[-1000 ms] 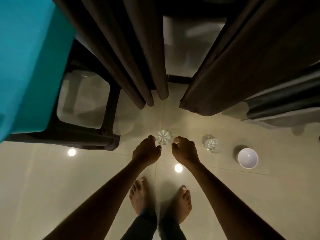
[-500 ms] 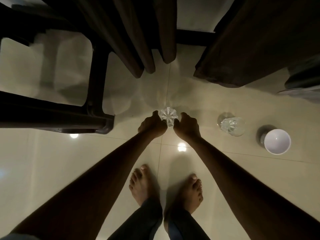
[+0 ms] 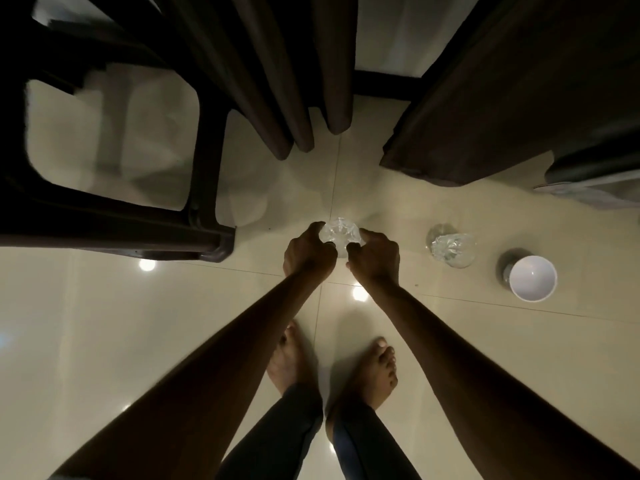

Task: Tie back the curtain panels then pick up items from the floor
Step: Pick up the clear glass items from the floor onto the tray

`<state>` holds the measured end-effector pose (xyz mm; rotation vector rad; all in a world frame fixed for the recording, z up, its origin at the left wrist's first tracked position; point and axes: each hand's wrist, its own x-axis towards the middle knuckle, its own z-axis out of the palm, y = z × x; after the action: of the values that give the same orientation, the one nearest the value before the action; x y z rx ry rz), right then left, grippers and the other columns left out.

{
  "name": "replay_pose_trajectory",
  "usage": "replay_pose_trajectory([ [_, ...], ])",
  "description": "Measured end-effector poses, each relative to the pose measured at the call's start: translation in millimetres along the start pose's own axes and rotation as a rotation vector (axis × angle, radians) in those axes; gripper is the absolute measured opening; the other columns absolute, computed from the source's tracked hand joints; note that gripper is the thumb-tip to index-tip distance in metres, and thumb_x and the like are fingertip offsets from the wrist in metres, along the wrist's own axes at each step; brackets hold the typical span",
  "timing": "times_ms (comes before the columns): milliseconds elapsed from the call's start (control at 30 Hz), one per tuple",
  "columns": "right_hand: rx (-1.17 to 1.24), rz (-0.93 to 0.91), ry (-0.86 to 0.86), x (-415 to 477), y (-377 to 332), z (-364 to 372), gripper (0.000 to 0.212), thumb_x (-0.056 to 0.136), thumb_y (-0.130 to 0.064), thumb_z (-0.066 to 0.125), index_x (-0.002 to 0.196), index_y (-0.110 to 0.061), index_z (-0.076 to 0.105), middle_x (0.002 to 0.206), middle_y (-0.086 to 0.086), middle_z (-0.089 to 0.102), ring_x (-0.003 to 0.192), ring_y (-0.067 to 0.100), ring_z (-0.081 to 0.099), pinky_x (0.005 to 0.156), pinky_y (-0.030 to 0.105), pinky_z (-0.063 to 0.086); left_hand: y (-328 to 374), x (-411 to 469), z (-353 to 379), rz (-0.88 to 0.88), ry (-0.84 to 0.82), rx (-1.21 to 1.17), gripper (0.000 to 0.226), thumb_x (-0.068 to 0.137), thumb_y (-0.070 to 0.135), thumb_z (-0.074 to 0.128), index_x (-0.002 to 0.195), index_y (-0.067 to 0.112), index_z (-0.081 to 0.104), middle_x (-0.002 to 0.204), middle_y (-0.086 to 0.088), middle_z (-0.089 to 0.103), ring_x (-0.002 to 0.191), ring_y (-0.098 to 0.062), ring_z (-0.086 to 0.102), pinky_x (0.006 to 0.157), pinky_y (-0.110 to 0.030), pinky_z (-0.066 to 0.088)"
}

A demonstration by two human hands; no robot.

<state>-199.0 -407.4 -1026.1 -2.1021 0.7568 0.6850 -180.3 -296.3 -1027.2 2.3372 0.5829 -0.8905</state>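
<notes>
A clear plastic bottle (image 3: 339,231) stands on the tiled floor, seen from above. My left hand (image 3: 306,252) grips its left side and my right hand (image 3: 375,258) grips its right side. A second clear bottle (image 3: 452,249) lies on the floor to the right, apart from my hands. Further right stands a white cup (image 3: 532,278). Dark brown curtain panels hang above: one bunched in folds (image 3: 273,81) at centre, one broad panel (image 3: 485,98) at right, both ending just above the floor.
A dark chair frame (image 3: 114,220) stands at the left, its leg close to my left hand. My bare feet (image 3: 332,365) are on the beige tiles (image 3: 104,341) below my arms. Grey fabric (image 3: 595,181) lies at the right edge.
The view has dropped closer to the floor. Both hands went from beside the bottle to closing around it.
</notes>
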Motion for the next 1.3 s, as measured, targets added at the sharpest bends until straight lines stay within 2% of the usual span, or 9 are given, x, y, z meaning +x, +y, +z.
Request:
replay_pose_trajectory([
  [133,0.063,0.025,0.051,-42.3,-15.6,-36.1,0.044,0.093,-0.019,0.058,0.135,-0.009,0.063,0.115,0.015,0.076,0.099,0.03,0.075,0.097,0.04,0.057,18.9,-54.8,-36.5,0.093,0.007,-0.017,0.052,0.095,0.024,0.053,0.146,0.031,0.046,0.1,-0.002,0.075,0.081,-0.017,0.066,0.069,-0.027,0.049],
  [233,0.043,0.032,0.062,-88.8,-41.1,-75.0,0.047,0.094,-0.024,0.058,0.14,-0.014,0.06,0.098,0.011,0.08,0.092,0.016,0.075,0.094,0.021,0.051,36.8,-107.4,-73.5,0.152,0.001,-0.029,0.053,0.097,0.026,0.054,0.148,0.032,0.043,0.104,-0.002,0.076,0.091,-0.02,0.071,0.081,-0.033,0.056],
  [300,0.053,0.012,0.083,-120.2,-58.0,-98.2,0.046,0.095,-0.025,0.059,0.14,-0.014,0.061,0.091,0.009,0.08,0.092,0.014,0.075,0.099,0.025,0.052,49.0,-140.4,-95.9,0.191,0.023,-0.041,0.052,0.098,0.029,0.055,0.148,0.032,0.042,0.109,0.0,0.076,0.095,-0.02,0.071,0.082,-0.032,0.055],
  [467,0.095,0.007,0.107,-200.3,-104.3,-149.2,0.045,0.097,-0.027,0.056,0.14,-0.015,0.062,0.116,0.012,0.076,0.105,0.023,0.074,0.102,0.038,0.053,78.8,-218.1,-157.4,0.226,0.045,-0.037,0.054,0.099,0.028,0.058,0.149,0.034,0.041,0.107,0.002,0.076,0.096,-0.019,0.072,0.087,-0.035,0.057],
  [600,0.166,-0.032,0.113,-267.5,-143.9,-185.8,0.044,0.096,-0.025,0.055,0.139,-0.016,0.062,0.116,0.011,0.076,0.098,0.023,0.076,0.097,0.039,0.057,99.8,-282.0,-210.0,0.199,0.092,-0.076,0.054,0.097,0.021,0.058,0.147,0.037,0.045,0.11,0.003,0.075,0.084,-0.008,0.062,0.067,-0.011,0.044],
  [767,0.176,-0.113,0.109,-340.6,-192.0,-224.0,0.039,0.1,-0.025,0.056,0.136,-0.015,0.064,0.124,0.007,0.074,0.102,0.024,0.075,0.098,0.043,0.057,122.6,-356.5,-267.0,0.137,0.132,-0.226,0.051,0.1,0.02,0.054,0.148,0.035,0.045,0.132,0.006,0.067,0.112,-0.014,0.067,0.094,-0.029,0.054],
  [900,0.122,-0.207,0.138,-385.0,-226.5,-245.2,0.033,0.101,-0.026,0.059,0.13,-0.012,0.068,0.121,0.006,0.075,0.101,0.023,0.075,0.097,0.041,0.058,131.4,-396.4,-301.3,0.159,0.221,-0.248,0.042,0.103,0.026,0.05,0.144,0.033,0.051,0.133,0.007,0.066,0.117,-0.016,0.065,0.095,-0.029,0.052],
  [1067,0.092,-0.281,0.133,-425.8,-262.9,-267.7,0.026,0.101,-0.022,0.059,0.12,-0.011,0.073,0.115,0.006,0.077,0.097,0.022,0.075,0.092,0.037,0.06,135.5,-433.7,-338.4,0.236,0.296,-0.287,0.029,0.103,0.032,0.05,0.131,0.035,0.059,0.124,0.01,0.069,0.112,-0.011,0.066,0.084,-0.013,0.042],
  [1300,0.066,-0.32,0.168,-461.8,-311.4,-269.2,0.023,0.099,-0.016,0.059,0.114,-0.012,0.075,0.105,0.007,0.079,0.088,0.023,0.074,0.079,0.031,0.061,123.0,-447.6,-386.4,0.24,0.303,-0.311,0.033,0.102,0.029,0.051,0.134,0.034,0.058,0.121,0.012,0.07,0.108,-0.011,0.067,0.087,-0.022,0.05],
])
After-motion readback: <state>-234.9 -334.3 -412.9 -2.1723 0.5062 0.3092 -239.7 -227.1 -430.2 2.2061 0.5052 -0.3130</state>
